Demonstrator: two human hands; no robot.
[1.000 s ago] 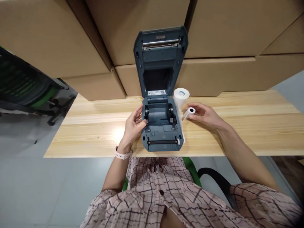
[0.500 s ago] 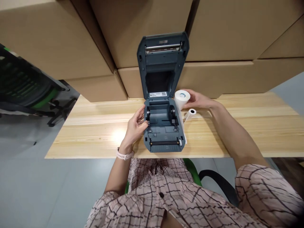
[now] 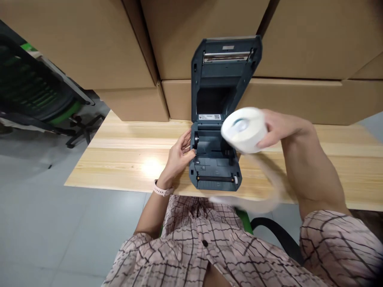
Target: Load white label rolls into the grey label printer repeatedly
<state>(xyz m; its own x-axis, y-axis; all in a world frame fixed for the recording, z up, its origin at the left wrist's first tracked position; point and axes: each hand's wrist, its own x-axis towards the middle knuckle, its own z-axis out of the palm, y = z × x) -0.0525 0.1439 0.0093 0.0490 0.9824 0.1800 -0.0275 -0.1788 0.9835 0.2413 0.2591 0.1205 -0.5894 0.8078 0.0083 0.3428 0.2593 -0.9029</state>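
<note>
In the head view, a dark printer [image 3: 214,164] stood on a wooden table [image 3: 119,155], its lid [image 3: 221,72] raised and leaning back toward cardboard boxes [image 3: 305,40]. The person's left hand [image 3: 179,156] held the left side of the base, thumb bent over the rim and the other fingers along the outer wall. A pale wristband [image 3: 163,189] circled that wrist.

The right hand [image 3: 279,126] clasped a white roll [image 3: 244,133] from its right side, the thumb pressed low on it and most of the other fingers hidden. The roll was tilted, its end face turned up, and overlapped the printer's right rear part in the view; whether the two touched could not be told. From below the roll a blurred paper strip [image 3: 263,204] curved down past the table's front edge and back leftward. A black roller [image 3: 215,179] crossed the front of the base.
</note>
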